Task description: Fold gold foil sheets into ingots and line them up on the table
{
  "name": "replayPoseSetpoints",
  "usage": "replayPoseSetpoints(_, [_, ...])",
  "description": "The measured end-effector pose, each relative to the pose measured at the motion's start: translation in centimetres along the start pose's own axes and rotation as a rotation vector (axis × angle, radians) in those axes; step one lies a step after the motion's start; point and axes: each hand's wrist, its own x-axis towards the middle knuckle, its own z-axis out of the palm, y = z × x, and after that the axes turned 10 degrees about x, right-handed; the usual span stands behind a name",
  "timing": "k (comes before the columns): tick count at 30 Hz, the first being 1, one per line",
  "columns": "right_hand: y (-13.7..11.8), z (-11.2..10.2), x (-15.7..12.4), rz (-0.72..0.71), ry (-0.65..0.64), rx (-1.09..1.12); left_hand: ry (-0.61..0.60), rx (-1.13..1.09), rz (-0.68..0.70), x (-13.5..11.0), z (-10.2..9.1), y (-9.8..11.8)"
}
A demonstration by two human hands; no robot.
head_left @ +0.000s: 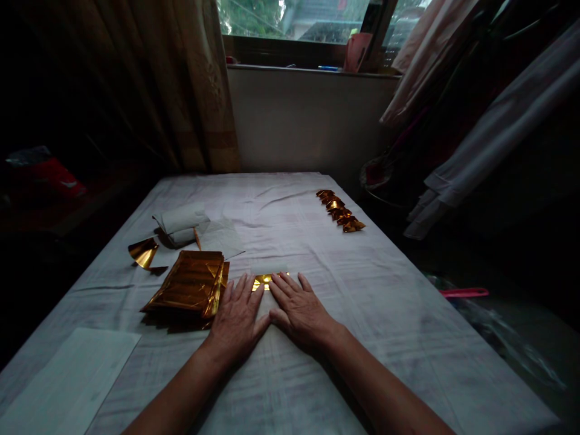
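Observation:
My left hand (236,317) and my right hand (299,311) lie flat, palms down, side by side on the white cloth of the table (385,290). Their fingers are spread over a sheet of gold foil paper (264,281), and only a small gold patch shows between the fingertips. Just left of my left hand sits a stack of gold foil sheets (190,284). A row of several folded gold pieces (339,211) lies farther back on the right.
A curled gold piece (144,252) and folded white paper (183,222) lie at the back left. A pale sheet (67,380) rests at the near left corner. Curtains, a windowsill with a pink cup (357,51) and hanging clothes surround the table.

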Motion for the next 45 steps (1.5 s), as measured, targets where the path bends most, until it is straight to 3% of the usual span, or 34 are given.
replayPoseSetpoints(4, [0.5, -0.5, -0.4, 0.019, -0.012, 0.001, -0.024, -0.016, 0.003, 0.0, -0.3, 0.0])
replayPoseSetpoints(10, [2.2, -1.3, -2.0, 0.173, 0.034, -0.083, -0.043, -0.033, -0.019, 0.0, -0.4, 0.1])
replayPoseSetpoints(15, [3.6, -1.5, -2.1, 0.188, 0.056, -0.087, -0.085, -0.038, -0.052, 0.1, -0.5, 0.3])
replayPoseSetpoints(19, [3.6, -1.6, -1.3, 0.162, 0.239, -0.031, -0.094, -0.044, -0.090, 0.1, -0.8, 0.5])
replayPoseSetpoints(23, [1.9, -1.8, -0.5, 0.045, 0.470, 0.093, -0.041, -0.062, -0.096, 0.0, -0.9, 0.9])
replayPoseSetpoints(26, [0.6, -1.7, 0.0, -0.053, 0.420, 0.154, 0.006, -0.097, -0.078, -0.1, -1.2, 1.0])
replayPoseSetpoints(30, [0.4, -0.9, 0.2, -0.078, 0.322, 0.149, 0.026, -0.165, -0.041, 0.1, -1.5, 0.7])
replayPoseSetpoints(38, [1.9, 0.7, -0.1, -0.141, 0.367, 0.208, 0.022, -0.234, -0.022, 0.7, -1.7, -0.3])
replayPoseSetpoints(45, [0.5, 0.4, -0.1, -0.180, 0.433, 0.098, 0.050, -0.249, -0.001, 1.2, -1.9, -0.4])
